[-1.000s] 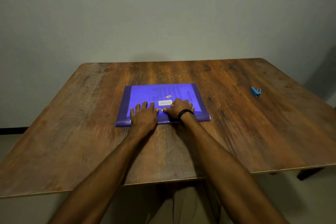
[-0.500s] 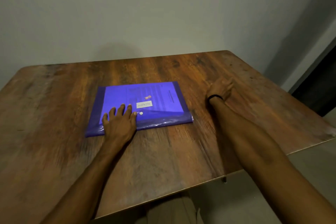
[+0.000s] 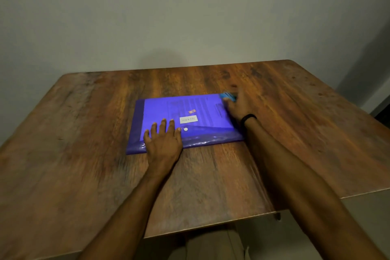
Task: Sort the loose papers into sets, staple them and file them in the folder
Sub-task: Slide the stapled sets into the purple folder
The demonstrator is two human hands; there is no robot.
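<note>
At the far right corner of the folder (image 3: 168,110), the right hand (image 3: 239,108) grips the stapler (image 3: 228,96); the left hand (image 3: 163,143), fingers straight, presses its near left.

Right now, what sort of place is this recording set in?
Probably a plain room in a home or small office; which one is unclear. A worn wooden table stands by a bare grey wall, with a purple folder and a blue stapler for paperwork.

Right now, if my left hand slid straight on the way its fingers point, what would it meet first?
The left hand would cross only purple folder, then bare table; the white label looks just right of its line.
</note>
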